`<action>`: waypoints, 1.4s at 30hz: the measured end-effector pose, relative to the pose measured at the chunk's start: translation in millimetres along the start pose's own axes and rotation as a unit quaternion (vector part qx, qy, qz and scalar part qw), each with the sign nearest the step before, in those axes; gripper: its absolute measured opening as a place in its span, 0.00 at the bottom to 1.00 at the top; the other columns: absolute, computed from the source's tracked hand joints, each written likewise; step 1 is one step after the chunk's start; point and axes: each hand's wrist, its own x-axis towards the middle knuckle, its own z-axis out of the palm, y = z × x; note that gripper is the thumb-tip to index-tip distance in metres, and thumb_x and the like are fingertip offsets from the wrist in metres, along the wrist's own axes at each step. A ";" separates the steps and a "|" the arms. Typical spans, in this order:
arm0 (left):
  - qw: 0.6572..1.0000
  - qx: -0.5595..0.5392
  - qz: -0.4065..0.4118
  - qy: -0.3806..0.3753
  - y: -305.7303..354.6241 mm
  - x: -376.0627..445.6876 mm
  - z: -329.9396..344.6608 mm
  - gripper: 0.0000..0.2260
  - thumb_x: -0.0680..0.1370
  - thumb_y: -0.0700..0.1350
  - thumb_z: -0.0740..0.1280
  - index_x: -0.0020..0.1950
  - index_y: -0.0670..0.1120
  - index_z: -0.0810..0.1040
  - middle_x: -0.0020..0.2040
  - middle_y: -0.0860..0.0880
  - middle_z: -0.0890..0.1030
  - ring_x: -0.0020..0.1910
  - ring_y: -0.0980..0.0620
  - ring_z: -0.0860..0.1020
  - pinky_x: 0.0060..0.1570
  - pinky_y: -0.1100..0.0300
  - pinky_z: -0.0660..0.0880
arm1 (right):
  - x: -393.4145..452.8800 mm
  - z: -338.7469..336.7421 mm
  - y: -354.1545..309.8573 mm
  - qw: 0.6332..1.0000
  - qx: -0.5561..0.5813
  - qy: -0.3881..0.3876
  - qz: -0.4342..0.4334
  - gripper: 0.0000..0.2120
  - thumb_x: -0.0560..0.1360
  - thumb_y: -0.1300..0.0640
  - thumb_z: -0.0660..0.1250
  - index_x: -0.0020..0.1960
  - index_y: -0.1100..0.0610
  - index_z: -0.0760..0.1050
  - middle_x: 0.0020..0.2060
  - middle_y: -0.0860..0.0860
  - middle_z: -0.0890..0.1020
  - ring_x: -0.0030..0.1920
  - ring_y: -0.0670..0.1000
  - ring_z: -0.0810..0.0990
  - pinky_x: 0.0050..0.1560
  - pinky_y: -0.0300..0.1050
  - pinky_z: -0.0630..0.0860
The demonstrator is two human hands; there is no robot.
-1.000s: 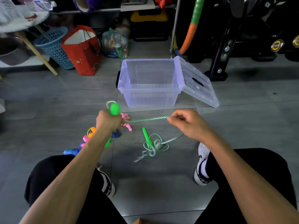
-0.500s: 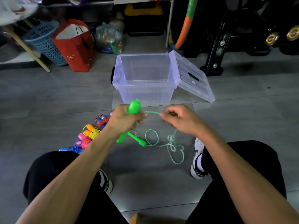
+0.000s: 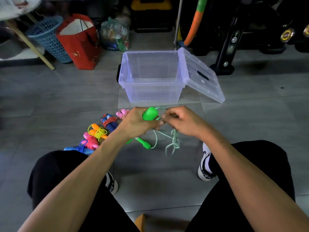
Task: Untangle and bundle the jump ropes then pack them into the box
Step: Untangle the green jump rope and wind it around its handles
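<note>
My left hand (image 3: 136,123) grips a bright green jump-rope handle (image 3: 150,114), held upright above the floor. Close beside it, my right hand (image 3: 181,121) pinches the pale green cord (image 3: 174,139) right at the handle. The rest of the cord hangs in loose loops down to the second green handle (image 3: 143,142) on the tiles. Several bundled ropes lie to the left: pink-white (image 3: 122,113), blue with red cord (image 3: 108,122), orange with yellow cord (image 3: 97,131), pink (image 3: 91,141) and blue (image 3: 78,148). The clear plastic box (image 3: 151,92) stands open behind my hands, with nothing inside.
The box's lid (image 3: 202,77) leans open to its right. A red paper bag (image 3: 80,42), blue mesh basket (image 3: 48,37) and a plastic bag of bottles (image 3: 115,36) line the back. Black stands (image 3: 227,47) are back right. My knees and shoes flank grey floor tiles.
My right hand has slid along the cord from well right of the handle to right against it. The dangling cord and second handle have shifted on the floor.
</note>
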 end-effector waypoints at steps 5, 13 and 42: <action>0.964 -0.161 -0.130 0.166 -16.7 12.8 -29.4 0.07 0.71 0.42 0.75 0.39 0.41 0.79 0.30 0.42 0.81 0.24 0.50 0.65 0.29 0.63 0.68 | -2.5 -14.0 3.1 1.000 0.001 0.007 0.028 0.15 0.80 0.50 0.63 0.40 0.57 0.78 0.28 0.50 0.72 0.31 0.50 0.69 0.35 0.46 0.68; 0.973 0.204 -0.098 0.049 -44.8 16.5 -18.1 0.12 0.69 0.51 0.75 0.46 0.45 0.80 0.40 0.46 0.79 0.37 0.50 0.75 0.36 0.60 0.70 | -2.5 -9.8 9.7 0.993 -0.107 -0.003 0.052 0.12 0.80 0.51 0.62 0.41 0.53 0.78 0.30 0.47 0.78 0.30 0.47 0.74 0.34 0.41 0.71; 0.985 -0.126 -0.112 0.041 -7.7 -2.6 -12.2 0.13 0.73 0.51 0.74 0.47 0.41 0.80 0.45 0.44 0.84 0.38 0.47 0.79 0.45 0.53 0.76 | -13.2 -13.9 -1.1 0.999 0.045 -0.002 0.018 0.10 0.76 0.48 0.62 0.48 0.51 0.80 0.32 0.53 0.71 0.32 0.51 0.68 0.37 0.49 0.66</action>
